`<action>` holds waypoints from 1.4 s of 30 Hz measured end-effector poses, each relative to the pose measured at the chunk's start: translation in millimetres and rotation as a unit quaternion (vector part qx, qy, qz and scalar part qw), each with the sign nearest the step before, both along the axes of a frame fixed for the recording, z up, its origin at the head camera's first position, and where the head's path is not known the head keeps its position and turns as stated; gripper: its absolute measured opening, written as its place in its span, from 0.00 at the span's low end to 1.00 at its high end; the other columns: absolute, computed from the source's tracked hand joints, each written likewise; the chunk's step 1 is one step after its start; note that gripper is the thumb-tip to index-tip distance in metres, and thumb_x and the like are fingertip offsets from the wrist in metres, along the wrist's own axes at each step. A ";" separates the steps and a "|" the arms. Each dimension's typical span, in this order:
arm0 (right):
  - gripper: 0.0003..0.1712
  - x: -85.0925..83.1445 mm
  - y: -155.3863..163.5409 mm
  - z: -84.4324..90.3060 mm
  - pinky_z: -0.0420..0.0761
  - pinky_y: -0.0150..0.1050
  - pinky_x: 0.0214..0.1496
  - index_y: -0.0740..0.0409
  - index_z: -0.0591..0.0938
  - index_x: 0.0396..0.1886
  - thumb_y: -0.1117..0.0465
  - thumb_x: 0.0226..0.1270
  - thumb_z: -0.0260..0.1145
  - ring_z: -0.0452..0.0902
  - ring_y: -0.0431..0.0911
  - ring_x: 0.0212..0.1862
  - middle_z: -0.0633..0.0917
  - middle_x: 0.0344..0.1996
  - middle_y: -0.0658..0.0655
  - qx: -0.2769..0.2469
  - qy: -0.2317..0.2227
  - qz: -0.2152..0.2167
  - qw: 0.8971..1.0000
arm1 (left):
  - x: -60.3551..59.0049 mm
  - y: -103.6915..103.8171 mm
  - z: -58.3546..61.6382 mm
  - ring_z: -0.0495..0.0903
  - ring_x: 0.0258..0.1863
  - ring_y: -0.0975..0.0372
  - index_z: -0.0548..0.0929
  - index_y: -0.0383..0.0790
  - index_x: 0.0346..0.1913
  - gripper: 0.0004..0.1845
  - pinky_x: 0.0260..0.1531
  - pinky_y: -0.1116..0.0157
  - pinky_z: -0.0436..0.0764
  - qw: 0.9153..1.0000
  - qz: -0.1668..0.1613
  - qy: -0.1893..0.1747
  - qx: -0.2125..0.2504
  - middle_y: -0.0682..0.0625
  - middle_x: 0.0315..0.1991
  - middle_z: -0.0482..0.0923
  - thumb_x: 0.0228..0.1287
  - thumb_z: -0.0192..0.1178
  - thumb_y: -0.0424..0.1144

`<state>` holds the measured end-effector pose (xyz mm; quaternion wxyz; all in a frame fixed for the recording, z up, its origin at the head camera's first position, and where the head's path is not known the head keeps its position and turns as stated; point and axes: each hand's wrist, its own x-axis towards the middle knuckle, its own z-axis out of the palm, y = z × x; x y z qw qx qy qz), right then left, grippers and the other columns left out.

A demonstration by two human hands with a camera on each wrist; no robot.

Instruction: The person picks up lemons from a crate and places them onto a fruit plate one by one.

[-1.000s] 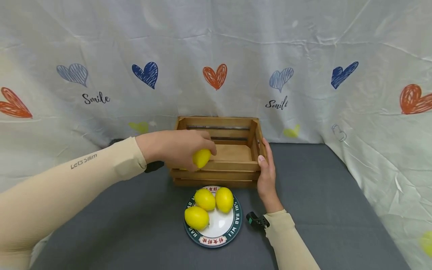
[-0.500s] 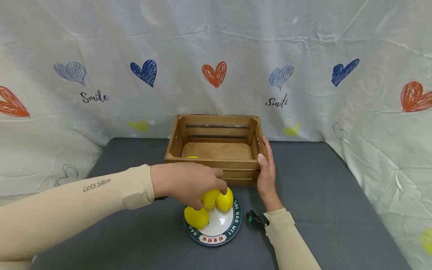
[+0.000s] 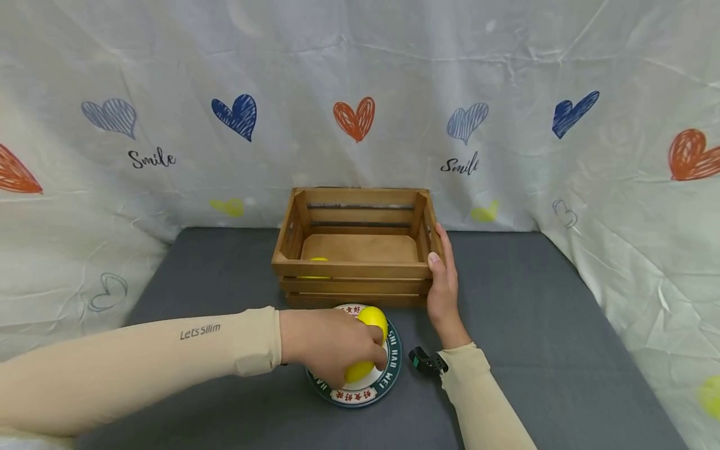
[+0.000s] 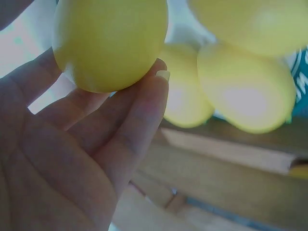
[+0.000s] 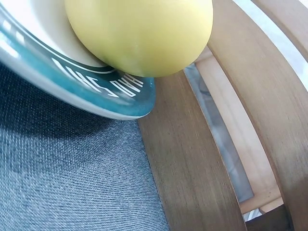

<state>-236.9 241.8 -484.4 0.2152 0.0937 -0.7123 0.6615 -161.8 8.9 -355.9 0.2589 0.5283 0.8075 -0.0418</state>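
My left hand [image 3: 337,344] is low over the plate [image 3: 358,397], holding a lemon [image 4: 110,43] in its bent fingers. In the head view that lemon shows just under the fingertips, above the white of the plate. More lemons sit beside it, among them one [image 3: 373,317] at the plate's back right and one [image 4: 245,91] with a small green tip in the left wrist view. My right hand [image 3: 443,294] grips the right end of the wooden crate [image 3: 354,270], thumb at the front corner and fingers along the outer side. A lemon [image 3: 319,259] lies inside the crate, mostly hidden by its front slats.
The plate stands close against the crate's front on a dark grey tablecloth [image 3: 517,325]. A pale curtain [image 3: 405,81] printed with hearts hangs right behind the crate. A black band [image 3: 429,362] is on the right wrist.
My left hand has come from inside the crate down to the plate with the lemon in its fingers. My right hand has stayed on the crate.
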 end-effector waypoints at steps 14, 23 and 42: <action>0.36 -1.5 0.3 0.5 0.46 0.59 0.88 0.31 0.62 0.86 0.48 0.81 0.50 0.53 0.41 0.86 0.62 0.85 0.38 0.004 0.002 -0.001 1.000 | 7.3 10.8 -34.2 0.76 0.42 0.69 0.86 0.66 0.62 0.33 0.45 0.71 0.81 0.998 -0.041 0.008 -0.040 0.62 0.53 0.80 0.52 0.85 0.45; 0.36 -1.0 -1.2 0.6 0.44 0.60 0.88 0.32 0.61 0.87 0.48 0.81 0.50 0.52 0.41 0.86 0.61 0.86 0.39 0.011 0.006 0.001 1.000 | 11.4 10.1 -43.7 0.76 0.40 0.69 0.86 0.67 0.61 0.33 0.44 0.72 0.81 0.997 -0.060 0.024 -0.044 0.63 0.50 0.80 0.51 0.86 0.45; 0.36 -1.9 1.7 -0.1 0.46 0.59 0.88 0.31 0.62 0.86 0.48 0.81 0.50 0.53 0.41 0.85 0.62 0.85 0.37 0.011 0.002 -0.006 1.000 | 8.7 7.3 -27.0 0.78 0.43 0.67 0.86 0.68 0.64 0.33 0.46 0.70 0.82 0.999 -0.039 0.025 -0.022 0.60 0.62 0.80 0.54 0.83 0.44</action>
